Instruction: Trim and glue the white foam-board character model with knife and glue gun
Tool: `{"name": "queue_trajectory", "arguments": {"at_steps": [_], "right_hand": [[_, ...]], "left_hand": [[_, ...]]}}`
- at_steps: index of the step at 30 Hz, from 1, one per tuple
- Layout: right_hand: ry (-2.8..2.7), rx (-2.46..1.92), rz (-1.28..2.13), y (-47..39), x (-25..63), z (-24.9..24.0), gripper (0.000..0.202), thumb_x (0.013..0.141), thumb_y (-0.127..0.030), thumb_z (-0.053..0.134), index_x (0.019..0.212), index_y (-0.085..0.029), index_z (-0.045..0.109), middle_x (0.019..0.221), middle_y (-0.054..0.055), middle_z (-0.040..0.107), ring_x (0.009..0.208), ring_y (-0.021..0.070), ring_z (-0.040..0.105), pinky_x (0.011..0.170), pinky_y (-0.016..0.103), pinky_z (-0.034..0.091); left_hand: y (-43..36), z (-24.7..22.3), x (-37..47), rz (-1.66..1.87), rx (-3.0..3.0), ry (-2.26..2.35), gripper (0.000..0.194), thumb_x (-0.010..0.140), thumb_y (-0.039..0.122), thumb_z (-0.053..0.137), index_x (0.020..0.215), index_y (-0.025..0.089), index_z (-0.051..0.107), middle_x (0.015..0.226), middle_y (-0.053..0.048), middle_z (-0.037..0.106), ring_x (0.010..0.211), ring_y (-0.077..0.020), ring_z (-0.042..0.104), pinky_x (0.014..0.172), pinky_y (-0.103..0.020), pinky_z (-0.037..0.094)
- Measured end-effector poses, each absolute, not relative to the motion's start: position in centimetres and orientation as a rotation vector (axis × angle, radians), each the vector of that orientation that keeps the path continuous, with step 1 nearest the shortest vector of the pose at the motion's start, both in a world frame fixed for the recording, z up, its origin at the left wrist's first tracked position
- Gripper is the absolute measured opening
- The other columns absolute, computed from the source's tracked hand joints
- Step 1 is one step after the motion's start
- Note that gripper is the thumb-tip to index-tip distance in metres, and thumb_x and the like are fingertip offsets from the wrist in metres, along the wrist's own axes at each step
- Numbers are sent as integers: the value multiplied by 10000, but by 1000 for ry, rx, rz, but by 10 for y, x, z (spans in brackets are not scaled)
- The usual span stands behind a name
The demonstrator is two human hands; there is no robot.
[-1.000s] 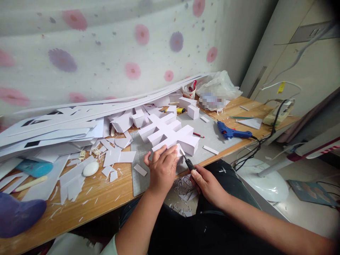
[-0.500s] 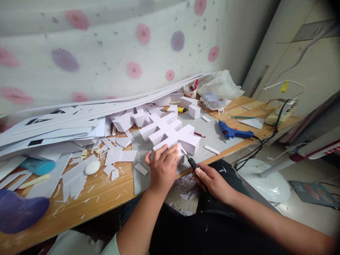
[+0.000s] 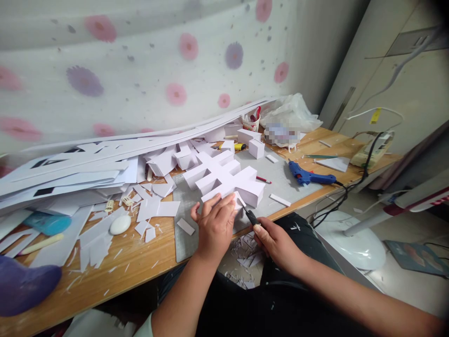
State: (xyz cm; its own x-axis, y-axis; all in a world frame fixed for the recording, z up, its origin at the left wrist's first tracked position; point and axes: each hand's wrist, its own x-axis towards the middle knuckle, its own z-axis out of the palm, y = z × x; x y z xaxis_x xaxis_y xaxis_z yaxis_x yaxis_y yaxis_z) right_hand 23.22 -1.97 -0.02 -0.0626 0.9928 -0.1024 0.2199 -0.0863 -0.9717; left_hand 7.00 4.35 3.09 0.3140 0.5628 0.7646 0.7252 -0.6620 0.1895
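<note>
A white board model (image 3: 224, 173) with several box-shaped arms lies on the grey cutting mat (image 3: 185, 243). My left hand (image 3: 215, 224) is closed on its near end, fingers bent over the top; the thumb is mostly hidden. In my right hand (image 3: 275, 241) is a craft knife (image 3: 251, 216) with a black handle. Its thin blade points up and left, touching or very close to the board edge beside my left fingertips. Around the model lie a red pencil (image 3: 263, 179), a white strip (image 3: 279, 200) and a small white box (image 3: 256, 148).
A blue glue gun (image 3: 310, 175) rests on the mat's right side, its cable running off the table (image 3: 154, 252). Scraps and a white oval object (image 3: 120, 225) lie leftward. Behind are stacked white sheets (image 3: 105, 159), a yellow cutter (image 3: 239, 146), a cup (image 3: 250, 123) and a plastic bag (image 3: 293, 112).
My right hand and the knife have shifted slightly left, with the blade a little further along the board edge. My left hand stays on the model.
</note>
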Motion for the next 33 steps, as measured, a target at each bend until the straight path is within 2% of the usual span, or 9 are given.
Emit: {"name": "queue_trajectory", "arguments": {"at_steps": [13, 20, 33], "right_hand": [[-1507, -1480, 1154, -17, 237, 13, 468, 891, -669, 311, 764, -226, 395, 598, -29, 458, 489, 119, 436, 467, 249, 361], [-1497, -1424, 1175, -22, 239, 7, 456, 911, -649, 293, 758, -228, 383, 588, -45, 429, 474, 107, 403, 461, 243, 365], [-1518, -1511, 1146, -16, 233, 15, 362, 934, -541, 294, 770, -229, 378, 599, -44, 458, 459, 102, 429, 464, 234, 349]], "left_hand": [[44, 30, 71, -1252, -2370, -1183, 101, 879, 214, 614, 940, 276, 664, 1082, 31, 740, 1062, -225, 613, 1026, -448, 198], [42, 30, 71, -1247, -2354, -1216, 96, 884, 228, 607, 930, 275, 678, 1078, 20, 742, 1069, -212, 614, 1052, -435, 193], [43, 29, 71, -1265, -2373, -1212, 92, 890, 215, 598, 927, 271, 661, 1078, 48, 741, 1072, -220, 609, 1024, -442, 194]]}}
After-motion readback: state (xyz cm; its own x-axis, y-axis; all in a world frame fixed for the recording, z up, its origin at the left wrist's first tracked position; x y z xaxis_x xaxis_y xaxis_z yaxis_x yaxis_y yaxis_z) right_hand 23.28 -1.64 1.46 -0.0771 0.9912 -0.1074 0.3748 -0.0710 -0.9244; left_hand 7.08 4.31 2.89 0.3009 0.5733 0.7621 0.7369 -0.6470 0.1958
